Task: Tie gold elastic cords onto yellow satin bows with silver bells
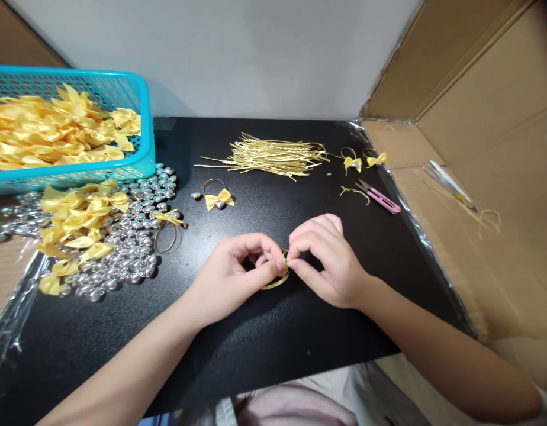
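Over the middle of the black table, my left hand (242, 269) pinches a loop of gold cord (276, 284) between thumb and forefinger. My right hand (324, 260) meets it from the other side, thumb and forefinger pressed together on the same cord at the join. The lower part of the loop hangs below my left fingertips; the exact join is mostly hidden by the fingers. Up and to the left lies a finished-looking gold ring with a yellow bow (219, 200) and a silver bead on it. Another ring with a bow (167, 234) stands near the beads.
A turquoise basket (142, 127) full of yellow bows stands at the back left. Silver beads (126, 260) and loose bows (78, 216) lie before it. Gold cords (277, 157) are bundled at the back. Pink thread snips (382, 198) lie right, near two bow rings (353, 164). Cardboard walls the right side.
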`<state>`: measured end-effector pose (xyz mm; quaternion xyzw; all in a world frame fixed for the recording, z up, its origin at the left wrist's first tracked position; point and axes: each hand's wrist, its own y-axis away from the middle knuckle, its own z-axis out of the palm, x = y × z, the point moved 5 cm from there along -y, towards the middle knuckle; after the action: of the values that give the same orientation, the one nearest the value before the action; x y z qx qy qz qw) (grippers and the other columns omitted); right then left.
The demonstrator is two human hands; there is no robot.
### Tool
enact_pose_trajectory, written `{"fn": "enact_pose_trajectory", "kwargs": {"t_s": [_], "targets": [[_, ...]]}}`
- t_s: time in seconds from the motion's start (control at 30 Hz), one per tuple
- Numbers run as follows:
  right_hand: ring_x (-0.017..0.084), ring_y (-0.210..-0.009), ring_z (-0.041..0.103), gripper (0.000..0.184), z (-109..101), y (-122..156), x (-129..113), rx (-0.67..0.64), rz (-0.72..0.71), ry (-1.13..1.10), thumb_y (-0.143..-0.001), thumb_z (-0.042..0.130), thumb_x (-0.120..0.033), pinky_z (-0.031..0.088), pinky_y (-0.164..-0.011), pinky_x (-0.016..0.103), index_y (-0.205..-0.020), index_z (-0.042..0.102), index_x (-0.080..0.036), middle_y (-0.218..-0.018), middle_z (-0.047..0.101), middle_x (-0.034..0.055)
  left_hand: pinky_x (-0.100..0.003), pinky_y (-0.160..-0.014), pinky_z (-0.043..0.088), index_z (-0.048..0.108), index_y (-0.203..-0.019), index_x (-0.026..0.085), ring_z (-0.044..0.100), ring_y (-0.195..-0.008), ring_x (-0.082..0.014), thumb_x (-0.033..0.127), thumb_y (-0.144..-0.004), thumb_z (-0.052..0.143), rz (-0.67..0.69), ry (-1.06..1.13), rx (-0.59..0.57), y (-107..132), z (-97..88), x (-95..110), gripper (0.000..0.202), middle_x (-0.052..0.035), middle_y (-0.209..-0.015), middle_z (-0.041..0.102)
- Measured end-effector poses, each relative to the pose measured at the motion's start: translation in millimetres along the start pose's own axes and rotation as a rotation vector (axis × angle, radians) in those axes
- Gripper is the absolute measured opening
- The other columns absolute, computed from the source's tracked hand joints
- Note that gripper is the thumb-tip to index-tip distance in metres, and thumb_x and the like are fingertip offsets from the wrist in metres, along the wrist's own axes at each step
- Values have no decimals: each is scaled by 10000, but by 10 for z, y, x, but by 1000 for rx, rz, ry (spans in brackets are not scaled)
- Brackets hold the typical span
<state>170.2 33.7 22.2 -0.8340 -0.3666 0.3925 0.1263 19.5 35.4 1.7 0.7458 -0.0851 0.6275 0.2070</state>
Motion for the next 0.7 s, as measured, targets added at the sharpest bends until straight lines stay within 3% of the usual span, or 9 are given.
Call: {"fn": "enact_pose_trajectory", "kwargs": {"t_s": [0.2,0.7], "targets": [[155,-802,588,41,-59,10,-19,118,-23,-11,-873,595,-185,353,-821,370,-846,567,-200,-822,647,3,-211,-560,363,638,-707,140,454,-581,-95,259,-805,649,-2,9,-1,-1,1,17,155,16,-620,581],[144,-740,599,91,-76,-9,-39,184,-70,33,-872,630,-189,352,-799,371,-784,622,-211,-741,669,-18,-196,-560,363,648,-738,141,453,-582,-85,269,-828,665,-9,66,-17,5,1,-6,157,21,-636,599]]}}
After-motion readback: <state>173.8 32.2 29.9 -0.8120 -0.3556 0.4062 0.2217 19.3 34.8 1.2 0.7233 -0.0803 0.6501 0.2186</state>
